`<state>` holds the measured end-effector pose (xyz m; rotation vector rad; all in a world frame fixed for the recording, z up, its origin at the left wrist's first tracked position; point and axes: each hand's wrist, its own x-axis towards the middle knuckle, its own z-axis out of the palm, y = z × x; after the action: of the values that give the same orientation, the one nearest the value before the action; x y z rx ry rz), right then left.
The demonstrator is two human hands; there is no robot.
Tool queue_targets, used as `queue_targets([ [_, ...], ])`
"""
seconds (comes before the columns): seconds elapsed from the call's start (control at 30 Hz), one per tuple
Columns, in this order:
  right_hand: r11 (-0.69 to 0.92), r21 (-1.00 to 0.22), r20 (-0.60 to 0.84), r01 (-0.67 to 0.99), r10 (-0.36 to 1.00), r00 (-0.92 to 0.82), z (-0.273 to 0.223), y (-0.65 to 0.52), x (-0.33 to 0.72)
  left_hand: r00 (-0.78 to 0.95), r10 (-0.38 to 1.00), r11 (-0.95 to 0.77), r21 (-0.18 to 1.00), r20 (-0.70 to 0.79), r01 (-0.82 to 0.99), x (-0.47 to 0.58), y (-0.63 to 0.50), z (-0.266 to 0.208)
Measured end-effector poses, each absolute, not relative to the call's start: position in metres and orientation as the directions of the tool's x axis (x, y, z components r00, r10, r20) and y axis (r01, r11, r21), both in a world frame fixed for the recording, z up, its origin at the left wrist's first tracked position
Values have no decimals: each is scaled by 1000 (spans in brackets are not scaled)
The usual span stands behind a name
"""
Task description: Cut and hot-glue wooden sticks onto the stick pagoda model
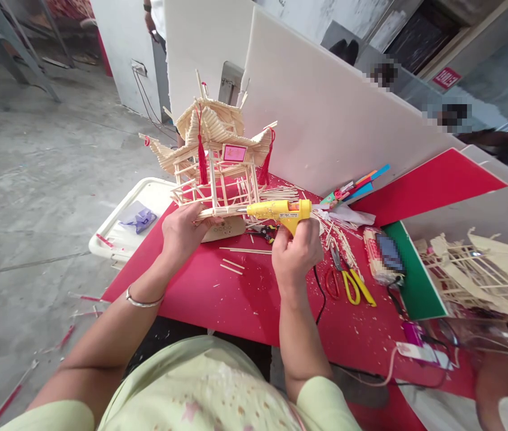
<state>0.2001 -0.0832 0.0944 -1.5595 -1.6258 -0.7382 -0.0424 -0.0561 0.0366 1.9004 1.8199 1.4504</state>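
A model pavilion (218, 152) made of thin wooden sticks, with red tassels and a small pink sign, is raised at the middle of the red table (254, 299). My left hand (183, 230) is closed around the near left corner of its base. In my right hand (296, 251) is a yellow hot glue gun (281, 211), its fingers wrapped round the handle. The gun points left, with its nozzle at the front edge of the base; whether it touches cannot be made out. Loose sticks (245, 250) lie on the table below.
Red-handled and yellow-handled scissors (350, 286) lie right of my right hand, among stick scraps. A white foam board (317, 102) stands behind. Beside the table is a white stool (105, 239) with a purple crumpled item. Another stick model (478, 269) and a power strip (422, 354) are at right.
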Motion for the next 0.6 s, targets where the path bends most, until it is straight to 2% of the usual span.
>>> queue_targets([
  [0.23,127,-98,825,987,565,9,94,-84,193,-193,827,-268,670,529,692,-43,-56,36],
  [0.4,167,-163,797,972,604,30,94,-83,186,-189,829,-276,679,527,680,-43,-56,35],
  [0.5,108,-242,794,964,593,133,93,-83,196,-189,831,-273,679,524,681,-43,-56,36],
  [0.6,-36,-350,720,936,628,294,82,-89,234,-187,832,-276,682,522,677,-43,-56,37],
])
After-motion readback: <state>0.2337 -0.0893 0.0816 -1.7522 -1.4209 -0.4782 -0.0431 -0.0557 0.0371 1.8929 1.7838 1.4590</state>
